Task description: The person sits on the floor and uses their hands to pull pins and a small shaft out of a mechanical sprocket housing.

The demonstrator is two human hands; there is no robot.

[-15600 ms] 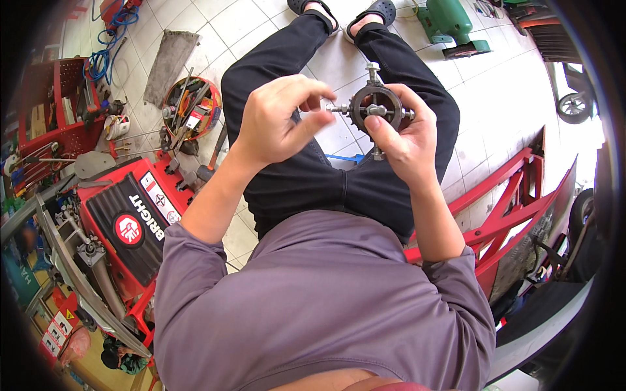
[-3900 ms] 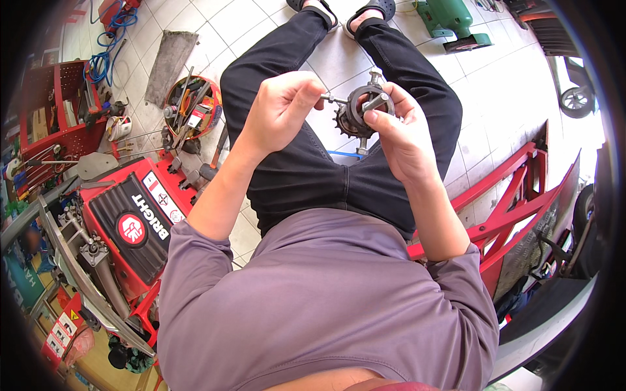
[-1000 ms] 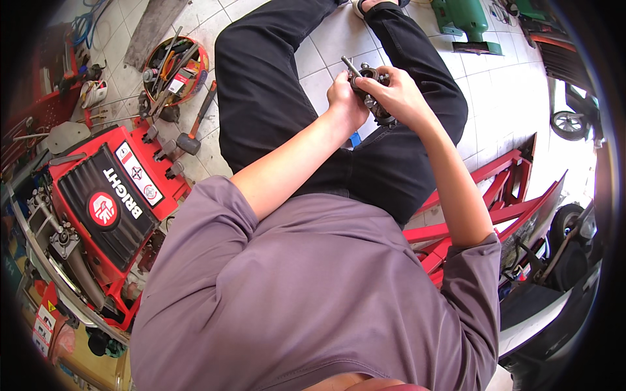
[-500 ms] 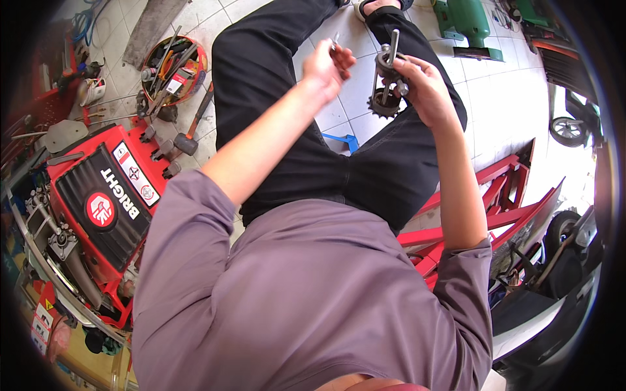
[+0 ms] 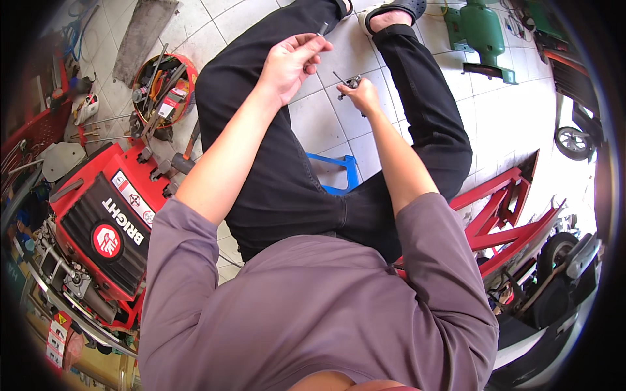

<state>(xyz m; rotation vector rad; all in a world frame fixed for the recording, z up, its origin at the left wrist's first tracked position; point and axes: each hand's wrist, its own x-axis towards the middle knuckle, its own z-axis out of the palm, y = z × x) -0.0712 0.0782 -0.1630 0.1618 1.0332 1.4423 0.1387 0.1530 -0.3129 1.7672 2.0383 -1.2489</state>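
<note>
Over my left thigh, my left hand point(image 5: 295, 64) is closed, its thumb and forefinger pinching a small grey metal pin point(image 5: 323, 29) that points up and away. To its right, above the white floor tiles between my legs, my right hand point(image 5: 365, 98) grips a dark metal toothed-wheel assembly point(image 5: 353, 82). A thin rod sticks out of that assembly toward the left. My fingers and the back of the hand cover most of the part, so its toothed wheel cannot be made out now. The two hands are apart.
A round red tub point(image 5: 190, 81) of tools stands at left, with a hammer point(image 5: 184, 160) beside a red-and-black machine point(image 5: 104, 221). A blue stool frame point(image 5: 351, 173) shows between my thighs. Right are a red metal frame point(image 5: 502, 215) and, farther off, a green machine point(image 5: 482, 36).
My right hand has moved left and turned with the toothed-wheel assembly, now mostly hidden. My left hand has moved left with the pin. My view has shifted slightly.
</note>
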